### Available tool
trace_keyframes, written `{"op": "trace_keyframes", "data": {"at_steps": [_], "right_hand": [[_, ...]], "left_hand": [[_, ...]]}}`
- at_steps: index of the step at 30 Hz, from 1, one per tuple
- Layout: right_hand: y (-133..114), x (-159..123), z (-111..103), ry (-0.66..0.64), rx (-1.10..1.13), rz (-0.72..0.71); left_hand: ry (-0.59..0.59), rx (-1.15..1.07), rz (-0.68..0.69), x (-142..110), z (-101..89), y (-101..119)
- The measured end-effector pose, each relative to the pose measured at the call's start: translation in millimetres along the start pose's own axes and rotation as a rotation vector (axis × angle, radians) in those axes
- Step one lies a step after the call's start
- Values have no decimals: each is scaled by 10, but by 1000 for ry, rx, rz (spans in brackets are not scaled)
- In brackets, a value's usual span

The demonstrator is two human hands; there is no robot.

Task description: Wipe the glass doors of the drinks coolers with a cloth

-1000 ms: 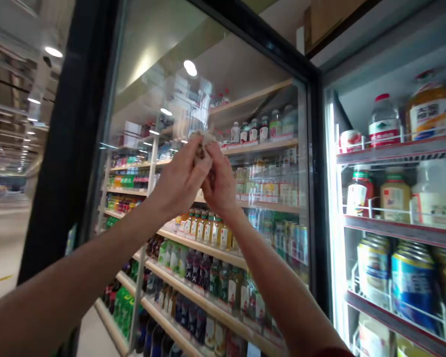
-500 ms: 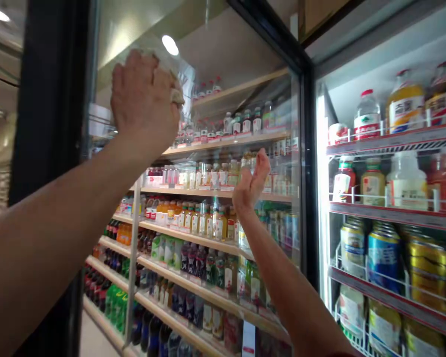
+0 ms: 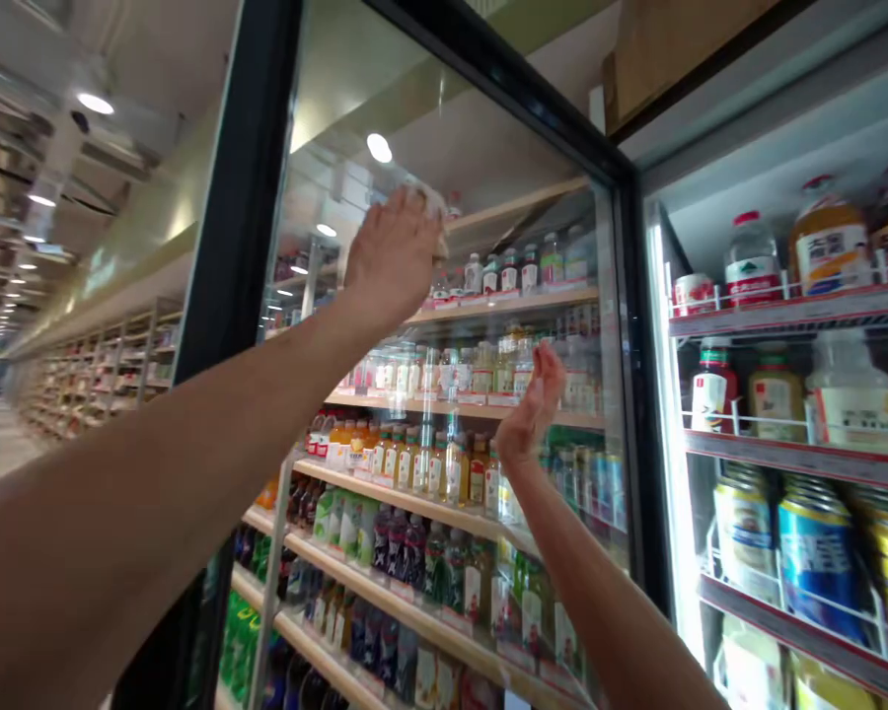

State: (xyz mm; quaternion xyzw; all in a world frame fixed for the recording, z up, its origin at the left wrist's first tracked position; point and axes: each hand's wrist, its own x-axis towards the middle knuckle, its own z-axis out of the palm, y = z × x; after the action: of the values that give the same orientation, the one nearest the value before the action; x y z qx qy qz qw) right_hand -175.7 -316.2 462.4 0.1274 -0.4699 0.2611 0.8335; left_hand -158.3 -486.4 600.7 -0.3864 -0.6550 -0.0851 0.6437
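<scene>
Pale cloth (image 3: pixel 433 205) seems light and soft; my half-open left hand (image 3: pixel 392 258) holds it against the glass door (image 3: pixel 444 108), and my right hand (image 3: pixel 533 404) is open, empty, near the door.

Right of the glass door (image 3: pixel 488 128) stand the cooler shelves (image 3: pixel 791 306), cans (image 3: pixel 818 557) below bottles (image 3: pixel 751 261); behind the glass I see wooden shelves (image 3: pixel 503 308).

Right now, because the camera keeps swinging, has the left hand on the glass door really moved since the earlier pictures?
Yes: the left hand has moved rightward across the glass, farther from the door's black left frame.
</scene>
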Motion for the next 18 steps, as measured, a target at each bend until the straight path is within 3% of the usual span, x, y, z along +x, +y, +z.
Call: {"op": "trace_keyframes", "data": {"at_steps": [3,5,7,10,12,15,17,18], "right_hand": [[-3,-24,21,-31,-49,-23],[-6,-27,35,-40,-69,-21],[-9,-30,47,-49,-75,-17],[-15,-54,60,-84,-71,-28],[-26,-79,64,-137,-54,-64],[-45,-106,65,-217,-7,-166],[-54,-111,68,-254,-4,-209],[-57,-112,70,-263,-13,-217]], "left_hand": [[21,-21,21,31,110,42],[-57,-17,174,-293,312,241],[-178,-28,341,-771,446,415],[-335,-46,550,-1265,356,341],[-308,-23,470,-1233,173,52],[-88,58,94,-940,-27,-359],[-13,98,-33,-989,-20,-361],[-23,107,-12,-1154,20,-258]]}}
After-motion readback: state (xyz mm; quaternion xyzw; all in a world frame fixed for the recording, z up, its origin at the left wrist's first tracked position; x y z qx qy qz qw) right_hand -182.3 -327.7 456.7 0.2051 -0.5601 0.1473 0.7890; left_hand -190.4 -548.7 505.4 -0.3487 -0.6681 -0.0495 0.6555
